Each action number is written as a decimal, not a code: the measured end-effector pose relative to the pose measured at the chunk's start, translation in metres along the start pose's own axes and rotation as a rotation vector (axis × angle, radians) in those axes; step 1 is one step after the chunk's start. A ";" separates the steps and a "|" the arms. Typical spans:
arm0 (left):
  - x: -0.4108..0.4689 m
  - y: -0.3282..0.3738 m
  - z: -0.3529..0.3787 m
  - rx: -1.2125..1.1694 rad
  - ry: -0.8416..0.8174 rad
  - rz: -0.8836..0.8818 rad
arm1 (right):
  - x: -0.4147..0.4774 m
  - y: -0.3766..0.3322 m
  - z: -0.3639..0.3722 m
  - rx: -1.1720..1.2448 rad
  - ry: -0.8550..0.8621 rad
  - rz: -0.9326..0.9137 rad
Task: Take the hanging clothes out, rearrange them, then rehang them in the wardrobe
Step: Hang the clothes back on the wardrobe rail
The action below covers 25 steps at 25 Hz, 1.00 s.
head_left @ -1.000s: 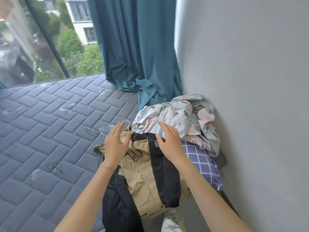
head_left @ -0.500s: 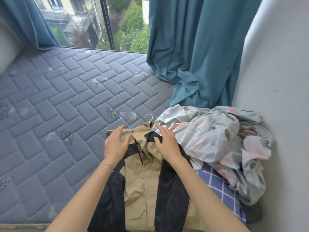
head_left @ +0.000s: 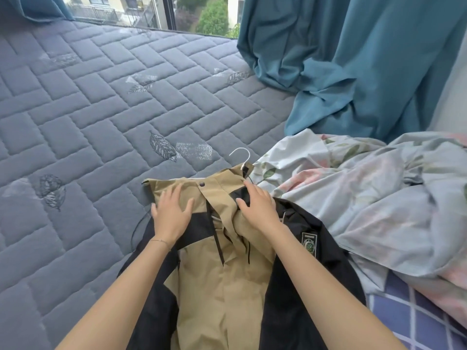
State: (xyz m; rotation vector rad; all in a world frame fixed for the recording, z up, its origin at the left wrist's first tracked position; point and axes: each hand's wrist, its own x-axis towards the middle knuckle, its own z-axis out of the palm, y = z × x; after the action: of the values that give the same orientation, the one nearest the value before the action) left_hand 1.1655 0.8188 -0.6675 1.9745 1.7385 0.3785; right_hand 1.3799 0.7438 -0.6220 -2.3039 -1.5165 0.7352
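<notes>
A tan and black jacket [head_left: 222, 279] lies face up on the grey quilted mattress [head_left: 96, 117], still on a white hanger whose hook [head_left: 241, 154] sticks out above the collar. My left hand [head_left: 171, 213] rests flat with spread fingers on the jacket's left shoulder. My right hand [head_left: 257, 208] lies on the right side of the collar, fingers slightly bent over the black fabric. A green and white badge [head_left: 309, 242] shows on the jacket's black sleeve.
A crumpled floral sheet [head_left: 366, 193] is heaped to the right of the jacket, over a blue checked cloth [head_left: 417, 317]. Teal curtains [head_left: 353, 59] hang at the back right beside a pale wall [head_left: 452, 92]. A window [head_left: 151, 8] runs along the mattress's far edge.
The view has swung left and down onto the mattress. Both hands have slid up the jacket toward its collar, and the left hand now lies flatter on the shoulder.
</notes>
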 end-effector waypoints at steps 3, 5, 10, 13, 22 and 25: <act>0.016 -0.021 0.023 -0.009 0.027 -0.100 | 0.022 0.011 0.024 -0.100 -0.005 0.029; 0.019 -0.028 0.032 0.001 0.051 -0.099 | 0.031 0.014 0.031 -0.130 0.002 0.058; 0.020 -0.040 0.039 0.035 0.070 -0.022 | 0.039 0.016 0.041 -0.267 0.049 0.108; 0.019 -0.045 0.034 -0.006 0.070 0.004 | 0.034 0.017 0.042 -0.109 0.084 0.152; -0.022 -0.014 -0.059 -0.254 0.088 0.088 | -0.039 -0.084 -0.034 0.364 0.158 -0.150; -0.044 0.001 -0.114 -0.316 0.066 0.187 | -0.077 -0.121 -0.068 0.413 0.100 -0.172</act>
State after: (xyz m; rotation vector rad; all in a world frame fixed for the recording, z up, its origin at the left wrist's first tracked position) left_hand 1.1023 0.7945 -0.5662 1.9120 1.4312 0.7418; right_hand 1.3009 0.7250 -0.4857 -1.8548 -1.3488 0.7873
